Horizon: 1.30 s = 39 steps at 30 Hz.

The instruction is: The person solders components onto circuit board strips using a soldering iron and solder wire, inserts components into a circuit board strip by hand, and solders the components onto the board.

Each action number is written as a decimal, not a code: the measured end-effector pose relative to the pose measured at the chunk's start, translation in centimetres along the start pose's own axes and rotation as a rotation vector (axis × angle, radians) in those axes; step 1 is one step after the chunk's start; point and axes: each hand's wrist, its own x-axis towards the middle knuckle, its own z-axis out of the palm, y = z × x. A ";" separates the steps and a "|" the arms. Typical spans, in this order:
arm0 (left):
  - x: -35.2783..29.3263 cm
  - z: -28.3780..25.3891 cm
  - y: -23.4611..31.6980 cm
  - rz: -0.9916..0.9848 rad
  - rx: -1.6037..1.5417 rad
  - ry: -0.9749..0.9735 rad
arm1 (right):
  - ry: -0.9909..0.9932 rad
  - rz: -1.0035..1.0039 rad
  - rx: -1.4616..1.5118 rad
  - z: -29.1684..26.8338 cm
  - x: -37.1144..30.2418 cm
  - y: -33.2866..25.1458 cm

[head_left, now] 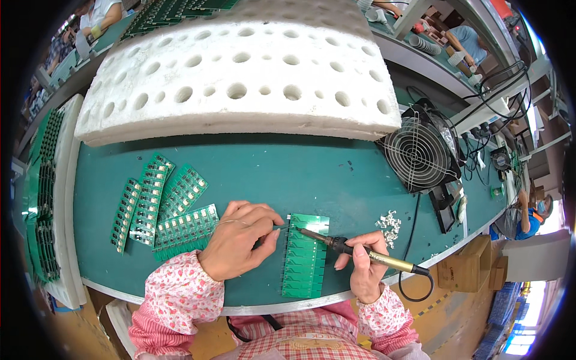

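My right hand (367, 264) grips a soldering iron (390, 260) with a gold-coloured handle. The iron's tip rests at the upper left part of a green circuit board panel (305, 267), which lies on the green bench top. From the other side, my left hand (243, 237) reaches in, thumb and forefinger pinched on a thin piece of solder wire (283, 227) that points at the tip. Its far end is too small to make out. A row of pins lines the panel's left edge.
Several populated circuit boards (150, 204) lie fanned out at left. Behind stands a white foam block (240, 90) with holes. A fan (417, 153) stands at right, near a pile of small white parts (389, 228). The iron's black cable (414, 240) loops beside it. More boards (45, 198) stand far left.
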 end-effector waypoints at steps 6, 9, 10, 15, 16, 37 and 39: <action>0.0 0.0 0.1 0.020 0.034 0.004 | -0.025 -0.003 0.009 0.3 0.2 0.2; 0.1 0.1 0.0 0.030 0.054 -0.002 | -0.036 -0.006 -0.007 0.3 0.2 0.3; 0.1 0.2 0.0 0.030 0.053 -0.002 | -0.040 -0.006 -0.010 0.3 0.2 0.3; 0.1 0.2 0.0 0.045 0.105 0.004 | -0.060 -0.020 -0.054 0.1 0.2 0.4; 0.1 0.2 0.0 0.045 0.106 0.005 | -0.070 -0.037 -0.083 0.1 0.2 0.4; 0.0 0.6 0.0 0.025 0.092 0.021 | -0.053 -0.082 -0.122 0.1 0.1 0.4; 0.0 0.5 -0.1 0.071 0.128 0.027 | -0.063 -0.080 -0.113 0.1 0.1 0.4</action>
